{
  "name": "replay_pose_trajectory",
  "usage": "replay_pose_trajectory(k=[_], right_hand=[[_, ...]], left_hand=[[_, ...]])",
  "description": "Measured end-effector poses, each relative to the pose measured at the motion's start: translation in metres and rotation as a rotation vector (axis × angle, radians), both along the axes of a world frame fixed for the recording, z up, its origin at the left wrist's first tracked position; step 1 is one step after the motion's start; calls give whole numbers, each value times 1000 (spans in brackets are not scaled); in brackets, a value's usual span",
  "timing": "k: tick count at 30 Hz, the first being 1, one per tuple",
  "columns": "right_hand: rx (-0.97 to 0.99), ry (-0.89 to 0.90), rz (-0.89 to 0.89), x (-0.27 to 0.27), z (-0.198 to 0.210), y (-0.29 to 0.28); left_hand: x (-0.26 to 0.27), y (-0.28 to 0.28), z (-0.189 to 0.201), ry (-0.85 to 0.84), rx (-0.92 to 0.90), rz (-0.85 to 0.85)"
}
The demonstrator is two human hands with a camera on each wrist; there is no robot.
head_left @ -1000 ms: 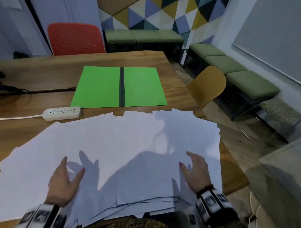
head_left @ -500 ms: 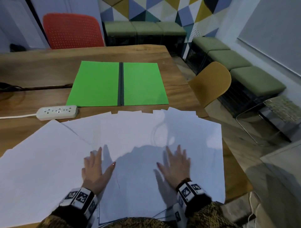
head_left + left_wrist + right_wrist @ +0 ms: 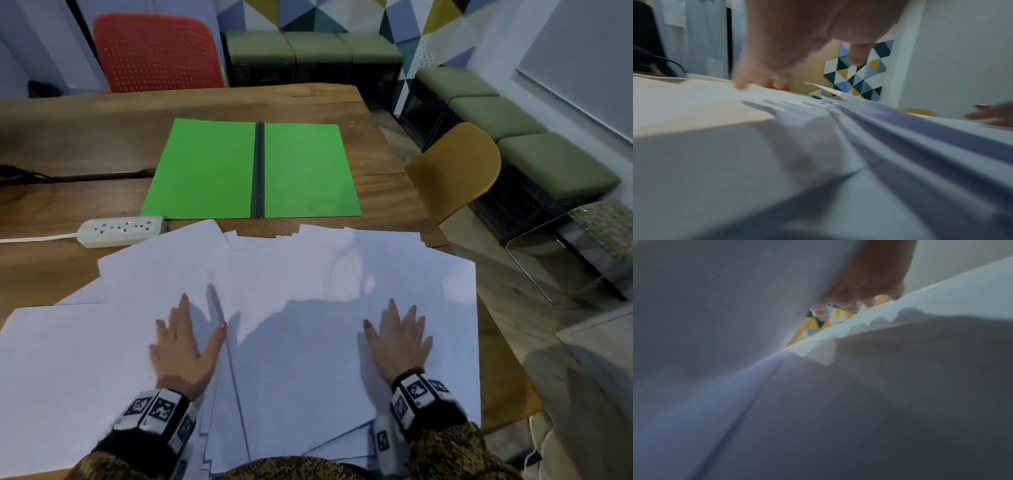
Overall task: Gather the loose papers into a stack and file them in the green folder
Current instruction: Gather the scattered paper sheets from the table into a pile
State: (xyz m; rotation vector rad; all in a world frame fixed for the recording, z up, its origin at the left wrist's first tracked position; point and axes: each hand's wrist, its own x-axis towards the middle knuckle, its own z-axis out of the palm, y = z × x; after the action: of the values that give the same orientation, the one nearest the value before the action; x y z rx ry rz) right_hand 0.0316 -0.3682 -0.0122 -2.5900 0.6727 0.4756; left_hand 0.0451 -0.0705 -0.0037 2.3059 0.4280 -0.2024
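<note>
Papers (image 3: 308, 274) blurred in wrist views

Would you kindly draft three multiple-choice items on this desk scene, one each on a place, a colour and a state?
1. Where is the power strip?
A. left of the green folder's near corner
B. on the folder
C. on the red chair

2. What colour is the folder's spine?
A. white
B. dark grey
C. yellow

3. How does the green folder lie?
A. closed
B. standing upright
C. open flat

Answers: 1 A, it sits beside the folder's near left corner. 2 B, a dark strip divides the green halves. 3 C, both halves lie flat on the table.
</note>
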Motion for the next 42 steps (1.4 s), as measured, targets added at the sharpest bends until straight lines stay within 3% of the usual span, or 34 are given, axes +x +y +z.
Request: replay_pose_trajectory(k=[1,3,6,8,10,13,16,24,27,30,32,39,42], right_hand=[[-8,31,-95,0,-1,-8],[-23,102,-97,2,-3,-10],[-6,106,141,4,-6,11],[37,34,248,1,-2,23],[115,-139,196,-1,3,22],[242,-245,-109,2,13,11],[359,-162,-192,10,16,10],[629,-129,-17,4,21,19],[418,-105,-9,4,14,-2],[78,-163,-369,9,17,-34],[14,-77,-527,6,23,-52],[142,-41,-281,0,17,-31],[44,-16,-134,-9,17,-20]], left_hand=[[0,4,-1,64,137,104],[-1,6,-5,241,278,166],[-2,-7,-11,295,254,-27],[-3,-20,-12,271,168,-209],[-4,-28,-6,177,15,-247],[0,-19,1,6,-84,65],[11,-9,13,84,-131,261],[12,-4,12,272,-662,206],[5,1,6,289,-664,88],[-1,1,3,286,-606,57],[-4,1,0,271,-600,83],[-5,-15,5,168,-656,48],[-9,-23,7,150,-655,-35]])
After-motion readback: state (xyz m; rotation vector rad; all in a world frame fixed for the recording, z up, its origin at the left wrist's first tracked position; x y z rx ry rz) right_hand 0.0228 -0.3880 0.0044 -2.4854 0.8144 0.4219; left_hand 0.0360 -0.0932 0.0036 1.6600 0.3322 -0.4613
